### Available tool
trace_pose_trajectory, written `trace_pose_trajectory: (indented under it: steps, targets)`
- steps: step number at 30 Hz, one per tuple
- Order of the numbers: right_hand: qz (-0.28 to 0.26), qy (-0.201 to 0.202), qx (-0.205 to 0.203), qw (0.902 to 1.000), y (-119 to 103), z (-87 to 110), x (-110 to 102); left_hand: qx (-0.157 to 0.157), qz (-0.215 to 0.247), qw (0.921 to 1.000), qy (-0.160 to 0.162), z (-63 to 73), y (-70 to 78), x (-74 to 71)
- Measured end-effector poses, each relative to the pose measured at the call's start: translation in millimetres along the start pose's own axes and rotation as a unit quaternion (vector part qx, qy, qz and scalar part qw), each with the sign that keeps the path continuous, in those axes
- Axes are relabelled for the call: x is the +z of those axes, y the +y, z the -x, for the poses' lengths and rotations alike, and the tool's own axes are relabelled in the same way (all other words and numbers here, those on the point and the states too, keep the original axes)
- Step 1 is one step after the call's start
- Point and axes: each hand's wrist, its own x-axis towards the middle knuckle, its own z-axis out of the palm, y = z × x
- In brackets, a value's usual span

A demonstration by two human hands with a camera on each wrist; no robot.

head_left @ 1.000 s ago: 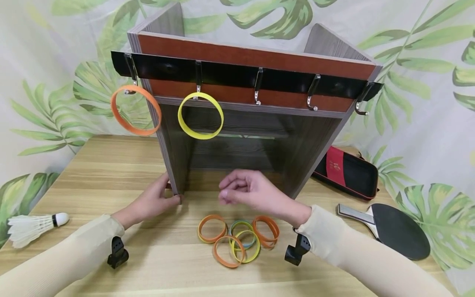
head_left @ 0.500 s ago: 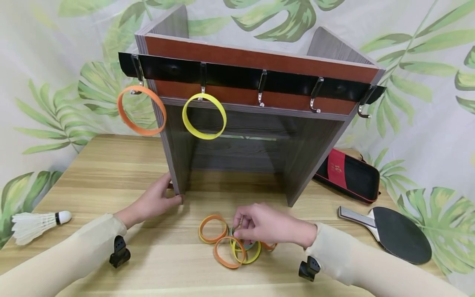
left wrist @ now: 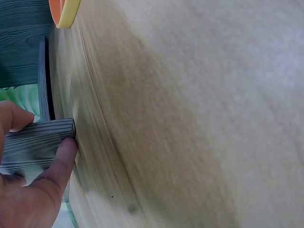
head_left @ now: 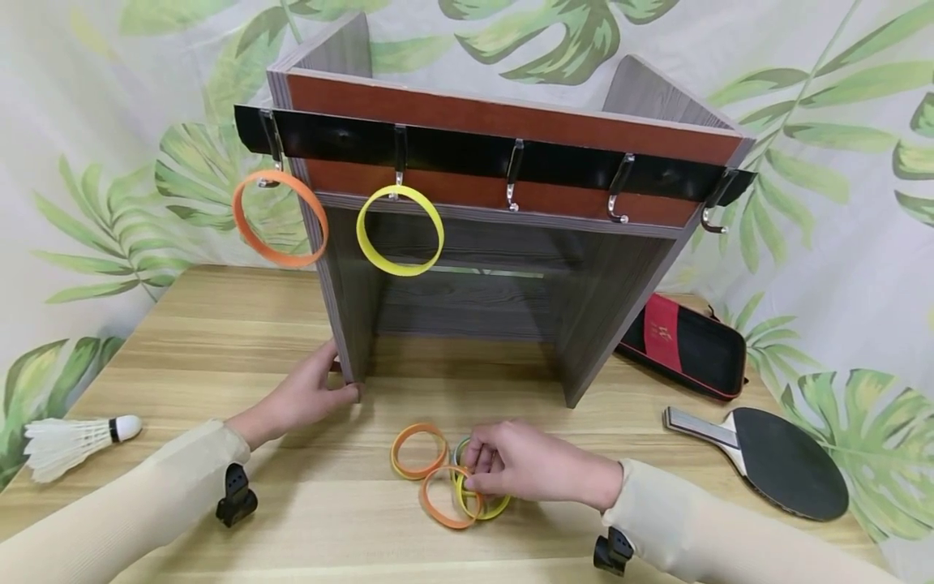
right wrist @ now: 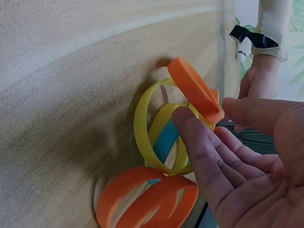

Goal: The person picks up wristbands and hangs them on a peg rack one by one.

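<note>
Left hand (head_left: 302, 395) grips the grey side panel (left wrist: 33, 148) at its foot. Right hand (head_left: 536, 466), thumb and forefinger parted, reaches into overlapping rings (right wrist: 140, 126) on the bench (head_left: 219, 324). Judgement: pinch one rim only; lift straight, so neighbours don't snag.

Side items in my head view: shuttlecock (head_left: 69, 446), paddle (head_left: 790, 462), case (head_left: 704, 353).
I see the shuttlecock lying at left, tip pointing right; black-faced paddle at right, handle leftward; red-and-black case just beyond it; leaf-print backdrop (head_left: 95, 122) behind.
</note>
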Motion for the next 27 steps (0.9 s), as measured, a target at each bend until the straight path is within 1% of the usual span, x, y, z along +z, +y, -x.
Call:
trace_pose_trajectory:
  steps: [5, 11, 17, 19, 23, 27]
  targets:
    - [0.000, 0.006, -0.005, 1.0000, 2, -1.1, 3, -0.002, -0.002, 1.0000, -0.001, 0.5, 0.8, 0.2]
    - [-0.005, 0.007, 0.001, 1.0000, 1, -1.5, 7, 0.000, -0.005, 1.0000, 0.001, 1.6, 1.0, 1.0]
    - [-0.019, 0.005, 0.006, 0.9998, 0, 0.2, 5, -0.004, -0.005, 1.0000, -0.001, 1.5, -0.7, 0.7]
    - [-0.023, 0.004, 0.000, 0.9997, 0, 1.8, 3, -0.006, -0.006, 1.0000, -0.002, 1.3, -1.0, 0.4]
    - [-0.031, 0.001, -0.023, 0.9992, -2, 5.7, -4, -0.008, -0.006, 0.9999, -0.003, 1.0, -0.6, 0.2]
    - [-0.073, -0.002, -0.034, 0.9967, -2, 8.5, -13, -0.008, -0.004, 1.0000, -0.003, 0.9, 0.1, 0.0]
